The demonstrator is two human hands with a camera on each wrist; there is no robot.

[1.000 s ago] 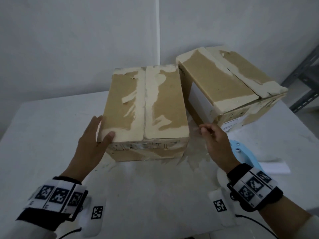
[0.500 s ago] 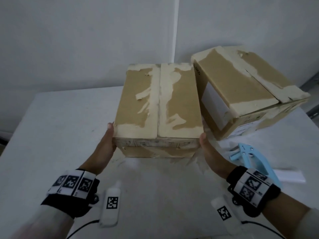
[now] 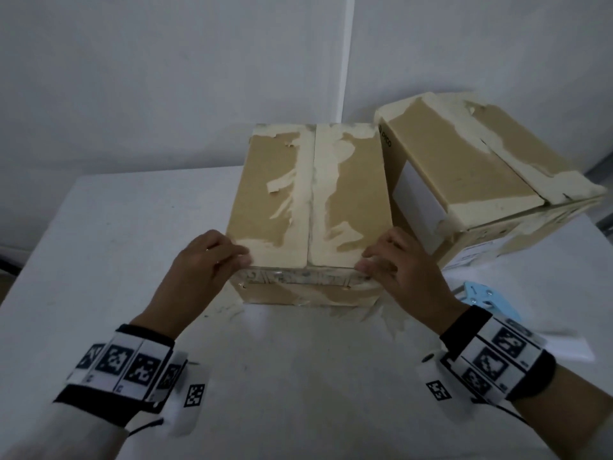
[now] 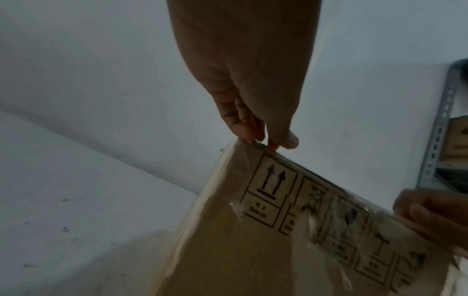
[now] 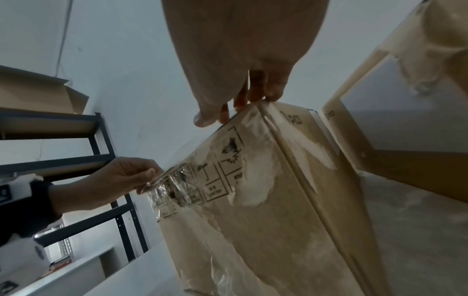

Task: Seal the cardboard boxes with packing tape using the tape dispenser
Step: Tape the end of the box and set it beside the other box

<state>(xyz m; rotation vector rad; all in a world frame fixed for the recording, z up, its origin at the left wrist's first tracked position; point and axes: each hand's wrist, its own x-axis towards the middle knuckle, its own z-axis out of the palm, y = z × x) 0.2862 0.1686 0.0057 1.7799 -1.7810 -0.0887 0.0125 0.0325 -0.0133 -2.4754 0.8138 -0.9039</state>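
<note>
A tan cardboard box with torn pale patches stands on the white table, its two top flaps meeting at a centre seam. My left hand grips its near left top corner, fingers curled over the edge. My right hand grips the near right top corner the same way. Old clear tape covers the printed front face. A second box lies askew just to the right, close against the first. The blue tape dispenser lies on the table behind my right wrist, partly hidden.
A white paper strip lies by the dispenser at the right table edge. A white wall stands right behind the boxes. Metal shelving holding another carton stands off to the side. Bare table lies to the left and in front.
My right hand came off the table beside the dispenser onto the box. Both hands then went from the box's sides up onto its near top corners.
</note>
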